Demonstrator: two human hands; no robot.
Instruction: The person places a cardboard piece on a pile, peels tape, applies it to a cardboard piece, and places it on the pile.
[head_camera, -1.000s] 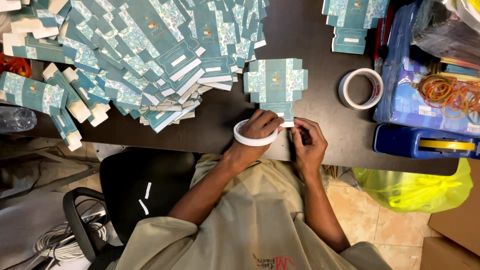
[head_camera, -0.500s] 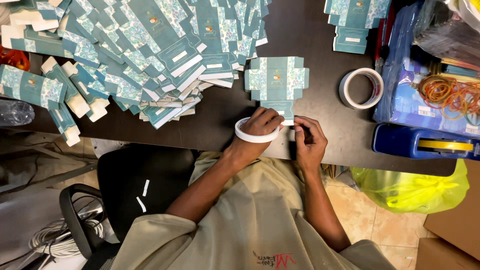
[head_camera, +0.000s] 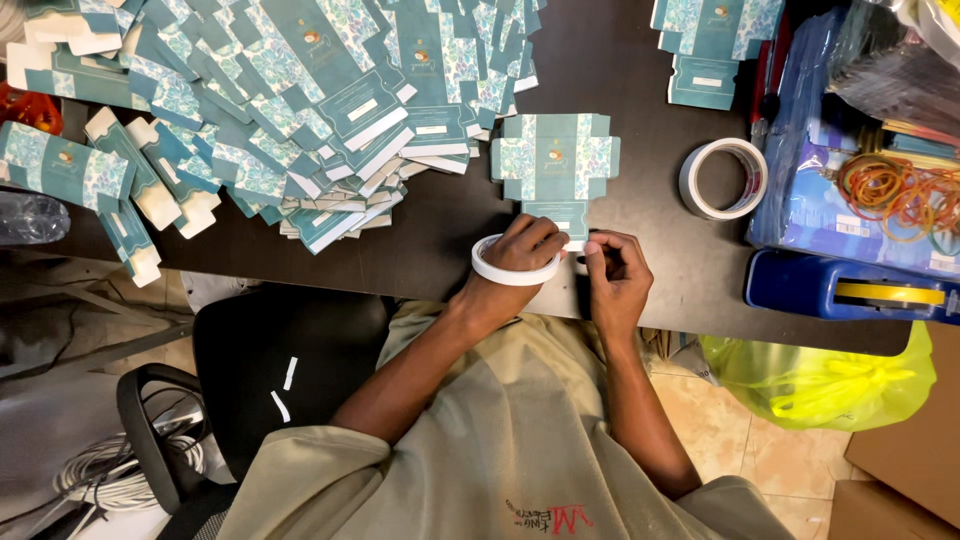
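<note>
Head view, my notes: flat teal carton blank (head_camera: 556, 165) lies just beyond both hands, long axis running away from me, its bottom flap meeting my fingertips. Left hand (head_camera: 522, 252) grips a white tape roll (head_camera: 514, 270); right hand (head_camera: 615, 275) pinches something at that flap, tape end hidden. Left sits slightly nearer.
</note>
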